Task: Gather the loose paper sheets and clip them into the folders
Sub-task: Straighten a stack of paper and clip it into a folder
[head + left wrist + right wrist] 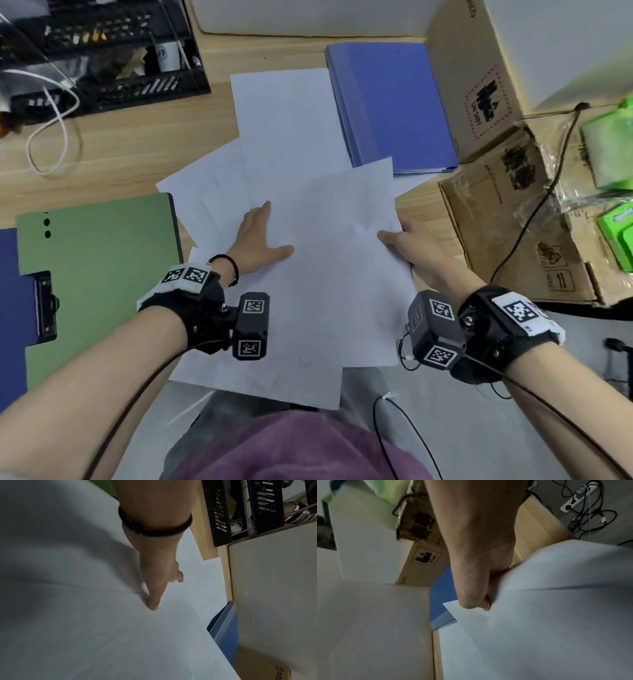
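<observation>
Several loose white paper sheets (301, 164) lie fanned across the middle of the wooden desk, overhanging its near edge. My left hand (262, 240) lies flat on them with straight fingers, the thumb (153, 601) pressing the paper (102, 628). My right hand (407, 246) pinches the right edge of the top sheet (342, 274), thumb on top and fingers under; the sheet (556, 615) bows up there, held by the right hand (476, 601). A green folder (99, 274) lies open at the left with a black clip (44, 305). A blue folder (394, 102) lies closed at the back right.
Cardboard boxes (479, 75) and green packets (613, 233) crowd the right side. A black mesh organiser (113, 51) and a white cable (58, 130) sit at the back left. A dark blue folder (10, 308) lies at the far left edge.
</observation>
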The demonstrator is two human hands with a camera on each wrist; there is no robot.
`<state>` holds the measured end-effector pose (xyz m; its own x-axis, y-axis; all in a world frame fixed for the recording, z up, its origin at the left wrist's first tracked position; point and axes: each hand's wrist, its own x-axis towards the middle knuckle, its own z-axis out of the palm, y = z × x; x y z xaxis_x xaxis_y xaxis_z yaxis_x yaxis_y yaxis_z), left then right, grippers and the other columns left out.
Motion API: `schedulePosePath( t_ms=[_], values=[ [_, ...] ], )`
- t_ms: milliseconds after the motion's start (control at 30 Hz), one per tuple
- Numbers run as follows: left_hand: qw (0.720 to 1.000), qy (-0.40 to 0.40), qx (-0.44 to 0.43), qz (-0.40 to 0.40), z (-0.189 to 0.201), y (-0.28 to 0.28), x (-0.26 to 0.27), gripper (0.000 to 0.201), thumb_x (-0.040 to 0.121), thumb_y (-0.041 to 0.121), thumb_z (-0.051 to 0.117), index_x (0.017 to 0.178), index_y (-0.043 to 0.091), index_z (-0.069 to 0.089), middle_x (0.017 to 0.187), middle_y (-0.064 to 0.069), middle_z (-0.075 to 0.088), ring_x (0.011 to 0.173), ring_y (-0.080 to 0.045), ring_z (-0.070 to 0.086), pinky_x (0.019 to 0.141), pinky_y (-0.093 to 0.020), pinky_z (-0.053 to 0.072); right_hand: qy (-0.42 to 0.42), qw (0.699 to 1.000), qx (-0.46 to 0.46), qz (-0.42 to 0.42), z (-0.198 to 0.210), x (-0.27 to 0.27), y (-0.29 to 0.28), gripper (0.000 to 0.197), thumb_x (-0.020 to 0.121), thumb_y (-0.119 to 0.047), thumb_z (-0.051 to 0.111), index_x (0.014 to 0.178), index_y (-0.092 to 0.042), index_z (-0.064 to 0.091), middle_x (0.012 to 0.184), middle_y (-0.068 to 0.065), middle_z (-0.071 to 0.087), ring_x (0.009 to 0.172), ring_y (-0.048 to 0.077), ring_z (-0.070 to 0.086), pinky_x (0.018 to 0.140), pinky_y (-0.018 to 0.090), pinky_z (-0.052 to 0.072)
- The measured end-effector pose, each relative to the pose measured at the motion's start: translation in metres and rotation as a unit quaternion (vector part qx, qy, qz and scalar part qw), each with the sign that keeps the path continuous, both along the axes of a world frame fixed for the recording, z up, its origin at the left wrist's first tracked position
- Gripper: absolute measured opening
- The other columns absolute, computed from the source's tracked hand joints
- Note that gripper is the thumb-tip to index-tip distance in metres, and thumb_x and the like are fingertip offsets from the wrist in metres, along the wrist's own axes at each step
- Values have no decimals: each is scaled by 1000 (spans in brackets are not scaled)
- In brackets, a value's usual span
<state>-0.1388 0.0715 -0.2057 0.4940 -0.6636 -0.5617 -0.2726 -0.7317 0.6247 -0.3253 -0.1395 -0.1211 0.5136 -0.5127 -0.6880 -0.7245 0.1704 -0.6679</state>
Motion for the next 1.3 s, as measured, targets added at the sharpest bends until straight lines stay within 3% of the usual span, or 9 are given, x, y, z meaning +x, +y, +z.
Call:
schedulePosePath(
  t_ms=[200, 300, 467, 567, 700, 833, 1033, 1200, 1300],
  values=[
    [998, 40, 20, 33, 20, -6, 9, 66, 95, 39, 46, 149, 9, 22, 154, -5, 19, 145, -18, 14, 115, -34, 17, -44, 999, 4, -1, 31, -3, 13, 25, 94, -13, 56, 117, -20, 65, 108, 0, 74, 100, 22, 71, 92, 40, 54],
    [997, 55, 14, 49, 28, -7, 15, 63, 92, 42, 43, 145, 8, 33, 152, -8, 29, 142, -23, 26, 114, -38, 24, -68, 997, -7, 35, 55, 3, 18, 24, 93, -16, 58, 113, -28, 66, 106, -5, 75, 97, 18, 72, 91, 37, 55],
    [987, 95, -45, 119, 45, -9, 20, 45, 101, 29, 38, 143, 12, 37, 149, -4, 39, 136, -20, 37, 104, -25, 27, -114, 986, -42, 116, 103, 19, 25, 21, 94, -14, 60, 108, -25, 69, 99, -5, 76, 86, 14, 72, 78, 28, 57],
    [973, 145, -87, 159, 56, -7, 22, 34, 101, 33, 37, 129, 19, 51, 139, -1, 49, 123, -19, 48, 96, -28, 33, -156, 974, -84, 143, 128, 33, 28, 19, 93, -16, 62, 110, -22, 68, 104, -4, 75, 89, 14, 72, 78, 28, 57],
    [938, 228, -104, 238, 70, 2, 25, 35, 99, 42, 41, 125, 21, 49, 126, -1, 58, 91, -14, 60, 78, -25, 41, -202, 959, -110, 164, 147, 53, 35, 22, 95, -17, 61, 117, -17, 65, 110, 1, 73, 96, 19, 72, 83, 33, 57],
    [945, 233, -114, 198, 80, 22, 24, 43, 97, 49, 41, 135, 27, 44, 125, 5, 61, 107, -15, 63, 103, -32, 41, -224, 946, -134, 191, 148, 66, 46, 21, 95, -10, 59, 115, -8, 65, 108, 9, 72, 88, 16, 68, 80, 31, 53],
    [937, 214, -160, 225, 100, 38, 22, 47, 93, 35, 53, 138, 35, 39, 124, 9, 62, 104, -13, 67, 100, -29, 43, -218, 939, -168, 204, 134, 75, 59, 18, 93, -7, 55, 98, -19, 68, 91, -7, 70, 76, 5, 64, 68, 18, 51],
    [931, 131, -218, 263, 118, 35, 27, 62, 93, 30, 58, 146, 31, 26, 136, 2, 50, 117, -16, 54, 102, -33, 42, -195, 934, -228, 195, 130, 78, 41, 23, 87, -11, 48, 101, -18, 65, 105, 0, 70, 101, 23, 65, 83, 34, 53],
    [898, 77, -297, 314, 136, 22, 31, 56, 98, 32, 49, 148, 26, 26, 148, 2, 37, 132, -13, 39, 112, -36, 32, -172, 936, -241, 193, 134, 82, 25, 29, 86, -11, 45, 104, -19, 65, 108, 3, 69, 103, 25, 63, 82, 38, 54]
  ],
)
